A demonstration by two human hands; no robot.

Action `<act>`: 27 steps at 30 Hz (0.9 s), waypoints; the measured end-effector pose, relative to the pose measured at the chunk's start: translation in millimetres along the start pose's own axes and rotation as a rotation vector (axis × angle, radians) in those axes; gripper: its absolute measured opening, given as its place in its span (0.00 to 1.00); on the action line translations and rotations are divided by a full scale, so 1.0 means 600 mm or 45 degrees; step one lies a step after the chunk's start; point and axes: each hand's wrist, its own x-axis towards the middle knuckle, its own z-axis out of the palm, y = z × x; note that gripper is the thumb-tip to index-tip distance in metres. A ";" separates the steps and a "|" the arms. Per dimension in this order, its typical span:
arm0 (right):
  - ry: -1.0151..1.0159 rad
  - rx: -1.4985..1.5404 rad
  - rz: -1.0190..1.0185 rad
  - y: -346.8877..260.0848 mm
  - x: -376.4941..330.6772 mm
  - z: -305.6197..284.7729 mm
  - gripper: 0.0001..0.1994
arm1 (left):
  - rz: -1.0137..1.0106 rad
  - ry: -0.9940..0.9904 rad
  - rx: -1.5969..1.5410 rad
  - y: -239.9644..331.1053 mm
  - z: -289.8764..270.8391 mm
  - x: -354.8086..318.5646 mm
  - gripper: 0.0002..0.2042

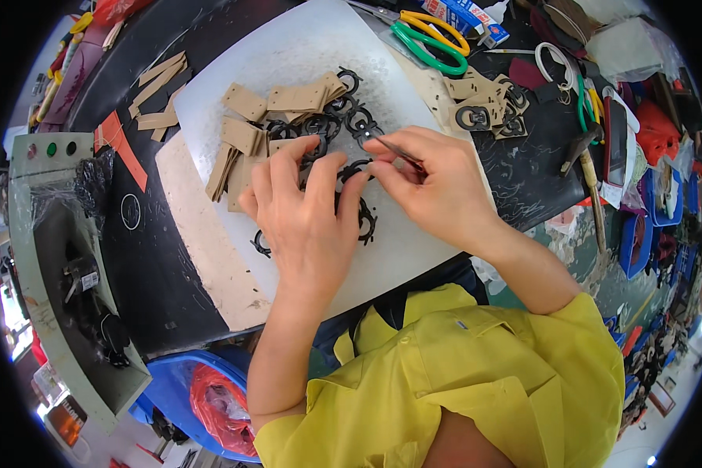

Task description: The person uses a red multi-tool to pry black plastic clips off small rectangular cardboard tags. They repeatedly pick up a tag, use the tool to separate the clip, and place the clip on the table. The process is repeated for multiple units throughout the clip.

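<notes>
My right hand (pixel 444 187) is closed round a slim dark pointed tool (pixel 402 150), whose tip is near a black ring buckle (pixel 360 121). My left hand (pixel 304 222) is bent over the pile, its thumb and forefinger closing on another black ring buckle (pixel 355 168) that they partly cover. Just beyond its fingers lie several tan strap pieces (pixel 296 98) with small holes, mixed with more black buckles. A loose buckle (pixel 262 243) rests beside my left wrist. All of this is on a white sheet (pixel 413 226).
Green-handled scissors (pixel 429 51) lie at the back. Tan pieces with buckles attached (pixel 487 105) sit to the right, near a hammer (pixel 589 171). A grey metal machine housing (pixel 35 234) stands at left, above a blue bin (pixel 171 390). An orange-red strip (pixel 121 148) lies near it.
</notes>
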 end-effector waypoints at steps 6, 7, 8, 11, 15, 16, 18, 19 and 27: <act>-0.039 0.296 0.150 -0.005 -0.008 -0.016 0.06 | -0.003 0.137 -0.464 -0.002 -0.008 0.008 0.10; -0.078 0.405 0.240 -0.008 -0.009 -0.020 0.06 | -0.056 0.137 -0.596 0.000 -0.012 0.008 0.10; -0.121 0.440 0.290 -0.014 -0.008 -0.024 0.05 | -0.169 0.137 -0.703 0.004 -0.015 0.006 0.09; -0.163 0.458 0.311 -0.026 -0.010 -0.027 0.05 | -0.442 0.116 -0.949 0.016 -0.030 -0.001 0.06; -0.094 0.325 0.081 -0.033 -0.029 -0.013 0.06 | -0.515 0.056 -0.994 0.015 -0.051 -0.016 0.04; -0.102 0.310 0.047 -0.035 -0.033 -0.011 0.06 | -0.506 0.045 -0.984 0.015 -0.057 -0.019 0.04; -0.072 0.116 -0.248 -0.030 -0.044 -0.009 0.10 | -0.615 -0.035 -1.063 0.015 -0.068 -0.025 0.04; -0.033 0.076 -0.406 -0.024 -0.048 -0.004 0.11 | -0.669 -0.072 -1.103 0.015 -0.073 -0.026 0.04; -0.171 -0.141 -0.739 -0.035 -0.052 -0.015 0.15 | -0.871 -0.183 -1.195 0.010 -0.094 -0.035 0.04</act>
